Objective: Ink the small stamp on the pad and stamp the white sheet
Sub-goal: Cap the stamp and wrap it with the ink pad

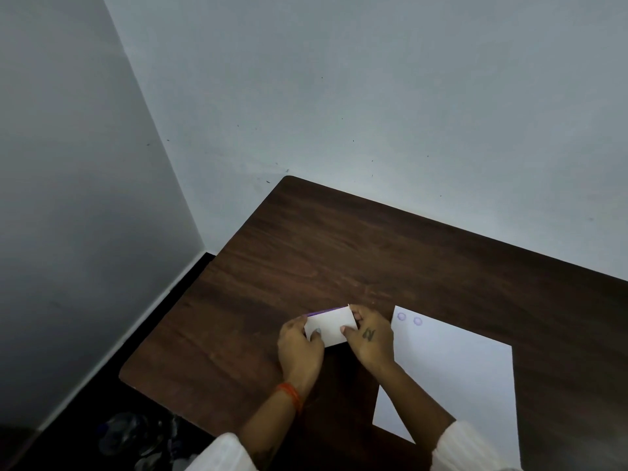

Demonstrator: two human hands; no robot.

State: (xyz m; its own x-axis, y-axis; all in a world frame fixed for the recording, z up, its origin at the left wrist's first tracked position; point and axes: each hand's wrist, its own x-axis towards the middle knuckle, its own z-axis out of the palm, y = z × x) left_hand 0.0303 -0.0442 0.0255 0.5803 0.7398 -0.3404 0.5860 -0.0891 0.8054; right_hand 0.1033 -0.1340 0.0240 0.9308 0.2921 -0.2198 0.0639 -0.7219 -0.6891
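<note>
Dark wood-grain desk (339,253) carries everything here. At the left, the left hand (299,348) has its grip closed on the near-left corner of a small white rectangular ink pad case (328,326), thumb on top; a purple edge shows along the case's far side. The right hand (368,338) pinches the case's right end, thumb on the lid and fingers curled behind. Both grips are shut on the case, which sits low over the desk; whether it rests on it I cannot tell. The small stamp is not visible. Just right of the hands lies the white paper sheet (455,379), with two faint purple round stamp marks (409,319) near its far-left corner.

Risks, as I judge them: the lid could give suddenly and the case skid, inky fingers could smudge the sheet, or the right forearm lying across it could drag it askew.
</note>
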